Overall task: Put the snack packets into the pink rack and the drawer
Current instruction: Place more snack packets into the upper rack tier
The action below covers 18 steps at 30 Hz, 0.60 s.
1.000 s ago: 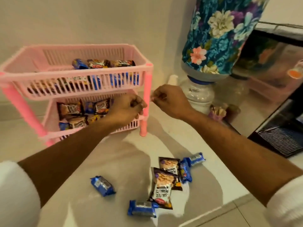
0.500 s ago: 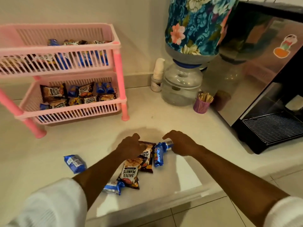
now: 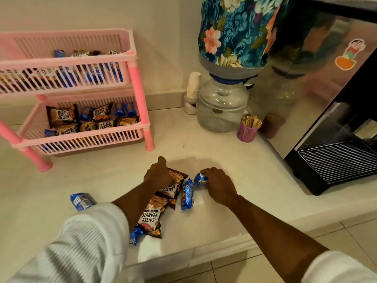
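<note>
Your hands now down from pink rack (image 3: 130, 56) onto counter (image 3: 244, 180): left hand (image 3: 158, 175) grips peanut packet (image 3: 173, 182), right hand (image 3: 219, 183) clamps blue packet (image 3: 201, 178). Next load starting.

Both arms extended forward and down, forearms bare, white sleeves pushed back near elbows. Left hand (image 3: 158, 176) held knuckles-up, thumb raised, fingers curled down onto peanut packet (image 3: 173, 183) beneath it. Right hand (image 3: 217, 183) held palm-down just right of left hand, fingers curled round small blue packet (image 3: 201, 179) at fingertips. Hands kept apart, wrists straight.
</note>
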Each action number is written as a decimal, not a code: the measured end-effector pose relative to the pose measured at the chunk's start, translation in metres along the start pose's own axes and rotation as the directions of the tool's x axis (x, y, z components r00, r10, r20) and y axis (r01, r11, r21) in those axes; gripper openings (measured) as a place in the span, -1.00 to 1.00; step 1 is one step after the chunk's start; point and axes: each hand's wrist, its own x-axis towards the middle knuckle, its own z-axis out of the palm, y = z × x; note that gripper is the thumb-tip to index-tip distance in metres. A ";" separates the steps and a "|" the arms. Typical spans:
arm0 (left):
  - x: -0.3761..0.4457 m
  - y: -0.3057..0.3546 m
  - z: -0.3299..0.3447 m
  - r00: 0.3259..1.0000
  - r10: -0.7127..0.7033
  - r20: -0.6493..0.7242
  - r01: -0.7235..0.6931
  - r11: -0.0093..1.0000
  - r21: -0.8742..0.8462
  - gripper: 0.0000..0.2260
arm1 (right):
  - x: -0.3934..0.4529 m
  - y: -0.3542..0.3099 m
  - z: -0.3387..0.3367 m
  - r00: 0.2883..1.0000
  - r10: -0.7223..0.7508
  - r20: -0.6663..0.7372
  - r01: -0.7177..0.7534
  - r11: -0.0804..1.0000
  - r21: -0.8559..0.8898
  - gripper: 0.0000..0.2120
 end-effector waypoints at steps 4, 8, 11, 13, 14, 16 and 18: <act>0.008 0.010 -0.010 0.999 -0.039 -0.032 0.036 0.994 -0.105 -0.39 | 0.009 -0.001 -0.011 0.999 0.017 -0.033 -0.018 1.000 -0.006 -0.49; 0.008 0.013 -0.026 0.998 -0.046 -0.043 0.033 0.963 -0.267 -0.57 | 0.020 -0.018 -0.028 0.993 0.073 -0.097 -0.054 0.982 0.179 -0.52; 0.004 0.018 -0.051 0.999 -0.022 -0.034 0.004 0.883 -0.469 -0.64 | 0.031 -0.041 -0.049 0.980 0.087 -0.180 -0.001 0.903 0.430 -0.55; -0.002 0.024 -0.074 0.999 0.028 -0.033 -0.042 0.834 -0.550 -0.67 | 0.038 -0.060 -0.064 0.966 0.106 -0.237 0.044 0.831 0.554 -0.60; -0.006 0.025 -0.086 0.998 0.049 -0.041 -0.064 0.812 -0.580 -0.68 | 0.042 -0.072 -0.072 0.958 0.110 -0.265 0.074 0.796 0.600 -0.64; -0.018 0.028 -0.108 0.997 0.053 -0.064 -0.082 0.746 -0.661 -0.70 | 0.047 -0.097 -0.084 0.944 0.104 -0.314 0.145 0.724 0.675 -0.67; -0.029 0.026 -0.129 0.997 0.042 -0.062 -0.074 0.654 -0.753 -0.67 | 0.052 -0.121 -0.094 0.930 0.096 -0.354 0.209 0.655 0.726 -0.63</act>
